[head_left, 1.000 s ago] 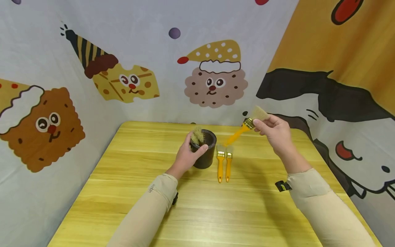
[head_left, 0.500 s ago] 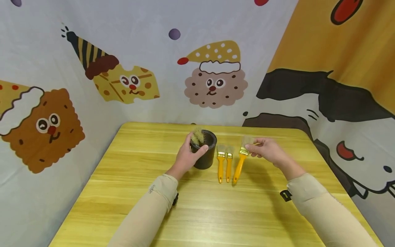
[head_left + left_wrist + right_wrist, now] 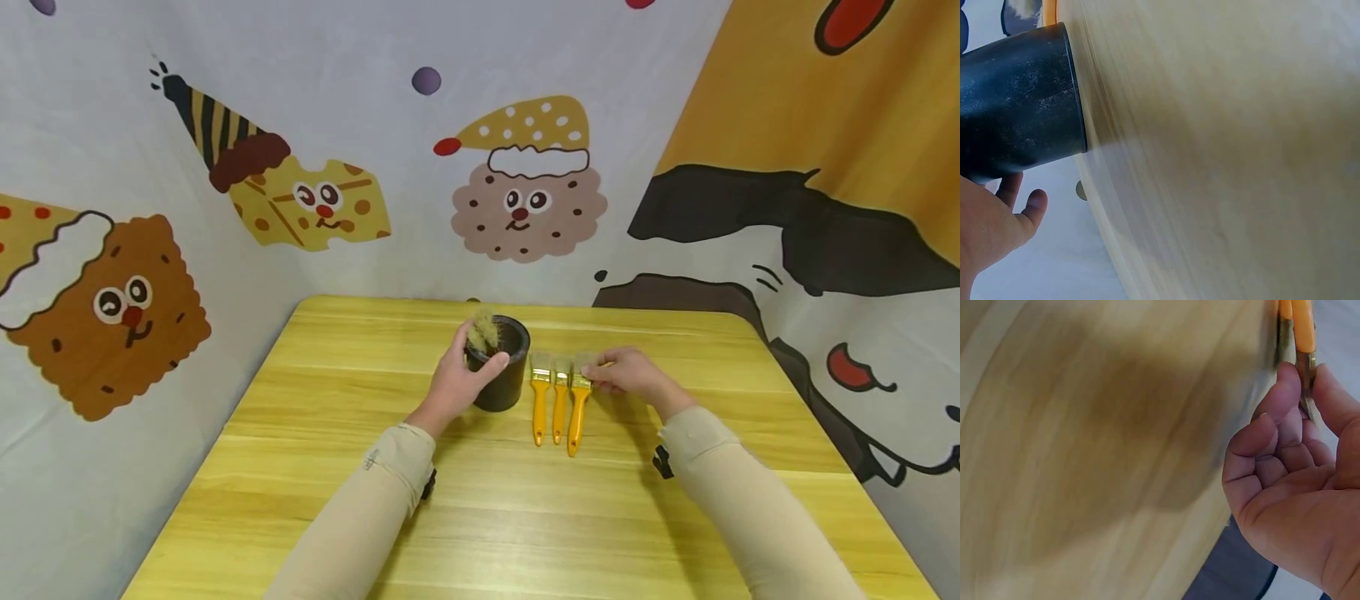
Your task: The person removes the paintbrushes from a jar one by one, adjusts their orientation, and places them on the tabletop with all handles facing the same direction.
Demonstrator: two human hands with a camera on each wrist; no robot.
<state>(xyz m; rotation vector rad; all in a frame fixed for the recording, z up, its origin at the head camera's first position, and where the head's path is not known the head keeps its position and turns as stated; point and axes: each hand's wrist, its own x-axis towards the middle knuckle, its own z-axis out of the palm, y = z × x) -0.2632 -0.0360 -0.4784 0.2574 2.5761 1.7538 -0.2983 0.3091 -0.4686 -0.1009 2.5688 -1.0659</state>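
Observation:
My left hand (image 3: 454, 379) grips a dark, round cup (image 3: 501, 385) by its rim and side. A tan, bristly tuft (image 3: 483, 332) sticks up from the cup on its left; what it belongs to is hidden. In the left wrist view the cup (image 3: 1022, 100) appears sideways, with fingers curled round it. My right hand (image 3: 632, 373) pinches a paintbrush (image 3: 576, 417) between thumb and fingers by its metal band and bristles, its orange handle towards me. Left of it lie a narrow paintbrush (image 3: 560, 412) and a wider paintbrush (image 3: 539, 400). The right wrist view shows the pinched paintbrush (image 3: 1304, 328) edge-on.
The wooden table (image 3: 480, 508) carries the cup and brushes, with its far edge against a white cloth backdrop (image 3: 360, 67) printed with cartoon food. On the right the cloth (image 3: 862, 192) shows a large cartoon animal.
My right hand has come down and left with its paintbrush, turning the handle towards me and bringing it beside the other two. My left hand has stayed on the cup.

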